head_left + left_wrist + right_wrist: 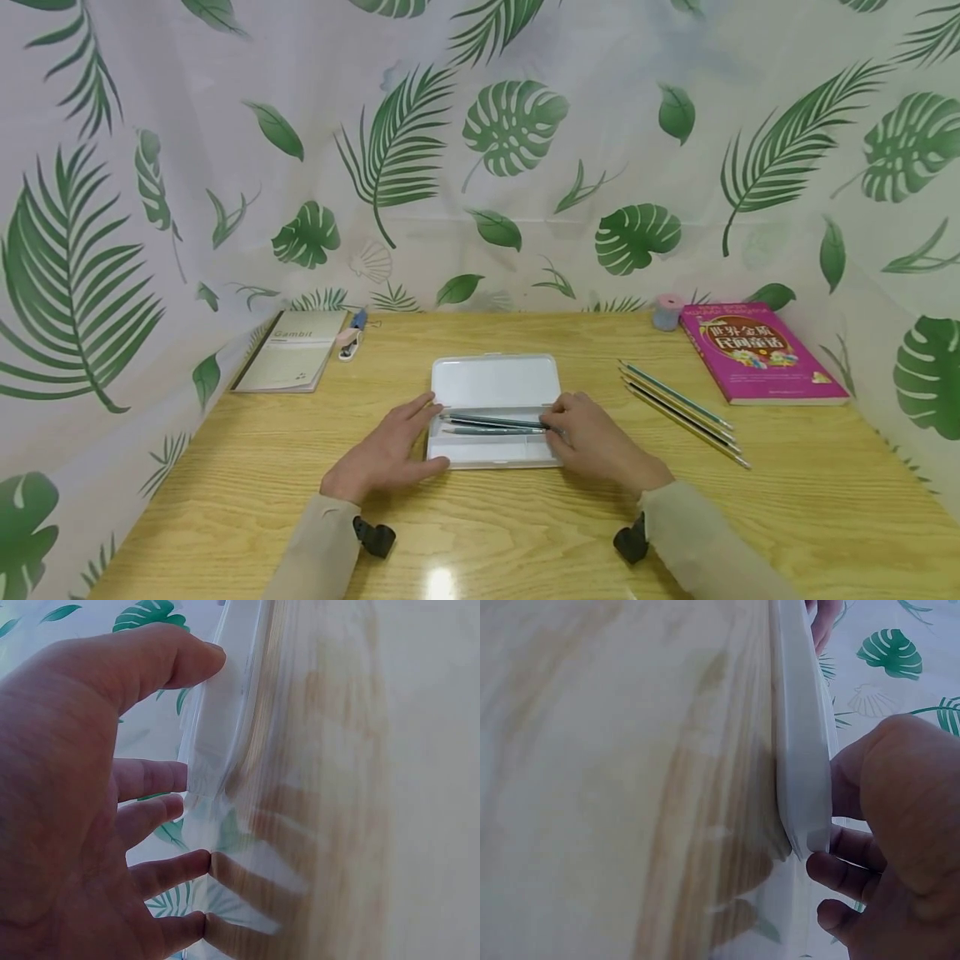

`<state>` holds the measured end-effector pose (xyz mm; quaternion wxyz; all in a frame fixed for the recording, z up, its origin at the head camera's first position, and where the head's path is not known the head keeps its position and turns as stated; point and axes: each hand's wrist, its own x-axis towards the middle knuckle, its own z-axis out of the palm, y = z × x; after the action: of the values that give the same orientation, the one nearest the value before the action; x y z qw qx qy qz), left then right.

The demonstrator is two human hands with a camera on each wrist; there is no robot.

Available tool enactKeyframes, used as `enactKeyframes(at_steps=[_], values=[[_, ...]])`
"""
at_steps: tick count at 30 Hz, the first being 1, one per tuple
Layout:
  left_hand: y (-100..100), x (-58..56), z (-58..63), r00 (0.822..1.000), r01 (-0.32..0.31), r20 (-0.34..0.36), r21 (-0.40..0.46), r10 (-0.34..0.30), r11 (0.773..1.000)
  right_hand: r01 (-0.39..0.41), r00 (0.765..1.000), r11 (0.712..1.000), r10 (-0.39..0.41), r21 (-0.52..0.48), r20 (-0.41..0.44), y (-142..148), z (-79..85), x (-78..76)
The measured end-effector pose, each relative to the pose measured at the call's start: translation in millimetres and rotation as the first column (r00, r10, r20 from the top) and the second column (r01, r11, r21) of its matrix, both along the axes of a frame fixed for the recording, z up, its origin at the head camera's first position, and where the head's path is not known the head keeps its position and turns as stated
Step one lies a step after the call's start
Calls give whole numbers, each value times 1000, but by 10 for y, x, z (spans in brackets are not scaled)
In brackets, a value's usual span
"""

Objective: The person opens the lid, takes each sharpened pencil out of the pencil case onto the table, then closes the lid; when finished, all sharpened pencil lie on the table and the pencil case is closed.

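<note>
An open white pencil case [491,383] lies on the table with its lid tipped back. Several dark green pencils [487,422] lie in its long compartment, points to the left, their other ends drawn together at my right hand [596,437]. The thumb and index finger of that hand pinch these ends inside the case; its other fingers curl by the case's right end in the right wrist view. My left hand [386,450] is spread at the left end, thumb at the near corner. In the left wrist view its fingers [171,870] stretch past the case wall [225,705].
Several more pencils [678,408] lie slanted to the right of the case. Behind them are a purple book [772,367] and a small pink and grey-blue cylinder [666,312]. At the back left lie a notebook [288,358] and small blue, pink and white items [351,335].
</note>
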<state>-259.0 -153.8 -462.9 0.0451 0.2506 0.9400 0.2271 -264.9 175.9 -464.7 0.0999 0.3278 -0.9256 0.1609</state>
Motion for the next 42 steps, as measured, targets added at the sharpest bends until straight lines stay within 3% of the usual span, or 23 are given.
enactKeyframes(at_steps=[10, 22, 31, 38, 42], values=[[10, 6, 7, 1000, -8, 8, -5, 8, 1000, -24, 993, 999, 27, -31, 112, 33, 75, -33], [0, -4, 2, 1000, 2, 18, -4, -2, 1000, 38, 972, 997, -21, -70, 233, 46, 73, -34], [-13, -4, 10, 1000, 11, 9, 2, -11, 1000, 52, 961, 990, -14, -132, 277, 80, 100, -26], [-11, -4, 16, 1000, 7, 12, 3, -7, 1000, 101, 939, 982, -42, -158, 341, 93, 104, -36], [-16, -2, 8, 1000, 7, 14, -3, -7, 1000, 112, 942, 978, -48, -175, 332, 90, 88, -39]])
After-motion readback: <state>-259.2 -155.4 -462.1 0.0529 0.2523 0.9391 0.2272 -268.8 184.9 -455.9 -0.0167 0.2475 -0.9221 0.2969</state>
